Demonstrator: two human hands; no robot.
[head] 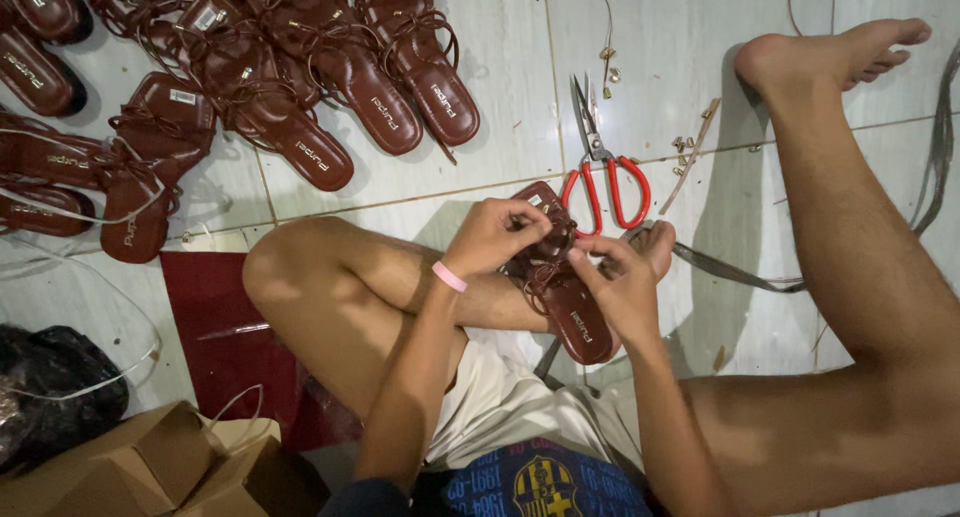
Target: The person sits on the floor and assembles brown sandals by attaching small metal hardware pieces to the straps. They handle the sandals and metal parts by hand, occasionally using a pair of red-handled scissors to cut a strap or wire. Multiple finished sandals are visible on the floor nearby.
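Observation:
A brown strappy sandal (pixel 577 322) rests across my bent left leg, toe end pointing away from me. My left hand (pixel 492 235), with a pink band on the wrist, pinches the straps near the sandal's far end. My right hand (pixel 622 282) grips the straps and the sandal's right side. Both hands are closed on it. Red-handled scissors (pixel 601 172) lie on the tiled floor just beyond the sandal, blades pointing away.
Several finished brown sandals (pixel 300 77) lie in a heap at the top left. Small brass fittings (pixel 685 145) are scattered near the scissors. Cardboard boxes (pixel 150 467) and a black bag (pixel 55 377) sit at bottom left. My right leg (pixel 860 267) stretches across the right side.

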